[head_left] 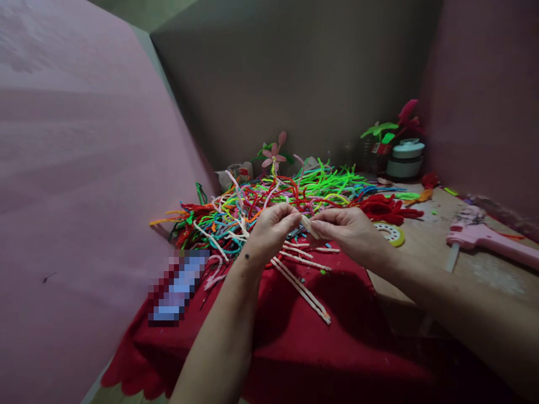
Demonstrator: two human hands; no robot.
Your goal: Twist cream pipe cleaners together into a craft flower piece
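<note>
Between my fingertips is a small cream-coloured piece [309, 226], apparently a bent pipe cleaner. My left hand [273, 230] pinches it from one side, thumb against forefinger. From the other side my right hand [351, 230] grips it, fingers closed. Below both hands, several cream pipe cleaners [302, 289] lie on the red cloth [286, 342]. Just behind them spreads a tangled heap of pipe cleaners [269, 196] in green, red, pink, blue and other colours. My fingers partly hide the held piece.
A pink glue gun [484, 235] lies at the right on the wooden table [429, 269], near a yellow tape roll [393, 234]. A pink flower [274, 158] rises behind the heap. A lidded jar [405, 160] stands at back right. A pixelated, phone-like rectangle [183, 286] lies left.
</note>
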